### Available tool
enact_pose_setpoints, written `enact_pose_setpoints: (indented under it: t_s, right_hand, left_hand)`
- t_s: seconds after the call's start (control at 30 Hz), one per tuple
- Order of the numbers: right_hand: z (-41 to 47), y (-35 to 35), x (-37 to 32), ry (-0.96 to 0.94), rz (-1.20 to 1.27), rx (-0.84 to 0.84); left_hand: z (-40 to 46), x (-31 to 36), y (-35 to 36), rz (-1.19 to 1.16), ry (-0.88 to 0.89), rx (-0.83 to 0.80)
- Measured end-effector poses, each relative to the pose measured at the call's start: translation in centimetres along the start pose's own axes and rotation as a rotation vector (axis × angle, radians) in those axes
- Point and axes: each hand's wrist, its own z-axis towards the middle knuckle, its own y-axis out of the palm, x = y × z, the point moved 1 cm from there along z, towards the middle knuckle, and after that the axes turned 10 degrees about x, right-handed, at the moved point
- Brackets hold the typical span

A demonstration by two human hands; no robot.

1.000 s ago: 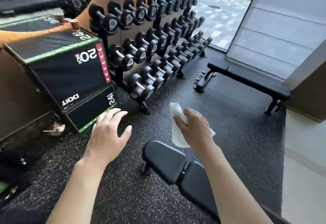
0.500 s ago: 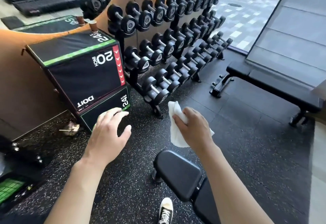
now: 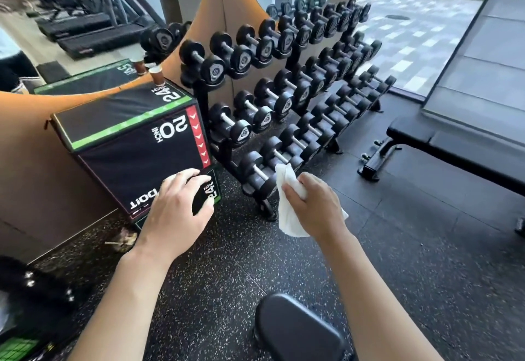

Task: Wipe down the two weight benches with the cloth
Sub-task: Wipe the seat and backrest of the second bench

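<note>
Three tiers of dumbbells fill the rack (image 3: 287, 82), the reference landmark. To its right stands one bench (image 3: 454, 147); in front of it, at the bottom edge, the padded end of the other bench (image 3: 298, 329). Left of the rack sits a black box (image 3: 133, 145). Before the rack, the right hand (image 3: 318, 207) grips the white cloth (image 3: 288, 213); the left hand (image 3: 176, 213) hovers, fingers relaxed and spread.
</note>
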Motion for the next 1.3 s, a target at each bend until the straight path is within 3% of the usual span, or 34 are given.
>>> enact_pose_setpoints:
  t_s: [0.2, 0.57, 0.97, 1.3]
  right_hand:
    - [4.8, 1.2, 1.3, 0.032, -0.033, 0.038]
    - [13.1, 5.4, 3.4, 0.195, -0.139, 0.19]
    - [23.0, 15.0, -2.0, 0.347, -0.246, 0.27]
    - [24.5, 13.9, -1.5, 0.434, -0.321, 0.319]
  left_hand:
    - [6.3, -0.1, 2.1, -0.037, 0.039, 0.02]
    - [20.6, -4.3, 10.2, -0.176, 0.212, -0.09]
    - [37.3, -13.7, 14.9, -0.301, 0.369, -0.254]
    - [41.6, -13.3, 18.8, -0.384, 0.374, -0.314]
